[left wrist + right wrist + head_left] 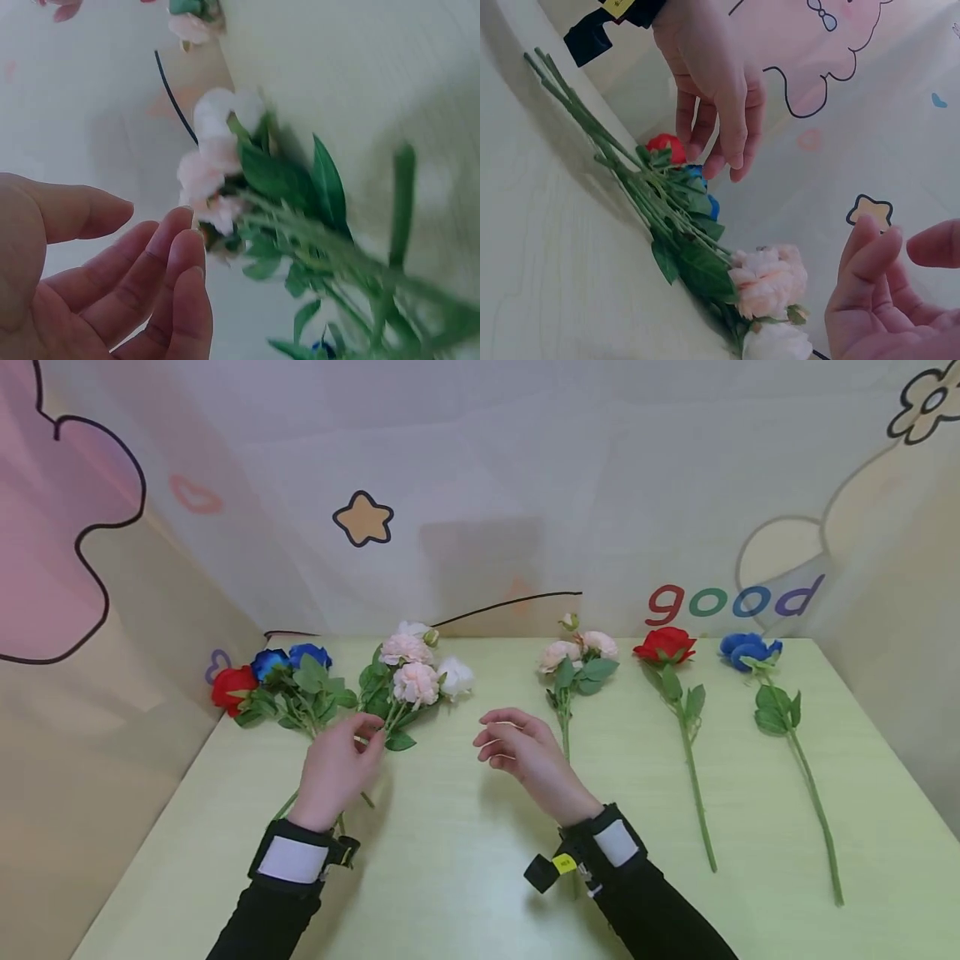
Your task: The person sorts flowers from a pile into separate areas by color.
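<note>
L hand (335,768): fingers loosely bent, empty, just above green stems of artificial flower bunch (352,681) w/ pink, white, blue, red blooms. R hand (521,752): relaxed, half-curled, empty, beside single pink fabric flower sprig (577,664) on pale green table (450,877).

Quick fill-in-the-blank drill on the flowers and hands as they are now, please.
1. The left hand hovers over the gathered ____ of flowers.
2. The single stem farthest right carries a ____ flower.
3. Beside it lies a single ____ rose.
4. The right hand holds ____.

Missing words: bunch; blue; red; nothing
</note>
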The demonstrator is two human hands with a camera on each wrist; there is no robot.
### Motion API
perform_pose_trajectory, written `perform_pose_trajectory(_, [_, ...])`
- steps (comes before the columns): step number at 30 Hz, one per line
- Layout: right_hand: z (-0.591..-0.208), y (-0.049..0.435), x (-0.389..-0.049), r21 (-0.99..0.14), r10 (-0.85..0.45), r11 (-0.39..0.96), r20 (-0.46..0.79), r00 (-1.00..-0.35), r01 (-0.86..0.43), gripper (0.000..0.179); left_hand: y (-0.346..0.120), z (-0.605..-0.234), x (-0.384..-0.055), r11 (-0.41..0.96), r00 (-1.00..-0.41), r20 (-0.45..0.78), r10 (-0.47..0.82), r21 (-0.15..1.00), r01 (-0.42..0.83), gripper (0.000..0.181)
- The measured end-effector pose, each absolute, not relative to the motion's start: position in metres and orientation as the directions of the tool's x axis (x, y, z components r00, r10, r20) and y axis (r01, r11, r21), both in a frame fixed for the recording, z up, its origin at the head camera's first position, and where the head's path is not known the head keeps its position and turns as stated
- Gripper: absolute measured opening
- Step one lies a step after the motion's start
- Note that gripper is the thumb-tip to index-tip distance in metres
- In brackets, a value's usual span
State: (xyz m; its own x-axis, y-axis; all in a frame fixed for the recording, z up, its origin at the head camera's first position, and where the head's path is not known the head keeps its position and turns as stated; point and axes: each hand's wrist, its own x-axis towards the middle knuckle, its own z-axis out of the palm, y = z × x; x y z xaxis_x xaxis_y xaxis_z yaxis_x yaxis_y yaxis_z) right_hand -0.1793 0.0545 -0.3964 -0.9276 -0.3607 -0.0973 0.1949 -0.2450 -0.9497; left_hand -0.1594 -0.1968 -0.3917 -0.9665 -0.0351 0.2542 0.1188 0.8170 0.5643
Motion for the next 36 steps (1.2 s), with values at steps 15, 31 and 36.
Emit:
perform_pose_trajectory(15, [-0.409, -0.001, -0.176, -0.862, -0.445, -0.335, -0.211, -0.870, 0.381, 0.027, -0.252, -0.398, -0.143, 0.919, -0.985, 0.119, -0.126, 0.387, -0.071, 0.041])
perform_pose_trajectory(31, [-0.410, -0.009, -0.171, -0.873, -0.485, -0.321, -0.183, -0.855, 0.368, 0.026, -0.261, -0.417, -0.149, 0.915, -0.983, -0.133, -0.124, 0.367, -0.165, 0.029])
perform_pose_trajectory(36, [-0.411, -0.008, -0.172, -0.876, -0.482, -0.316, -0.183, -0.857, 0.364, 0.028, -0.265, -0.421, -0.154, 0.861, -0.986, -0.110, -0.123, 0.483, -0.161, 0.026])
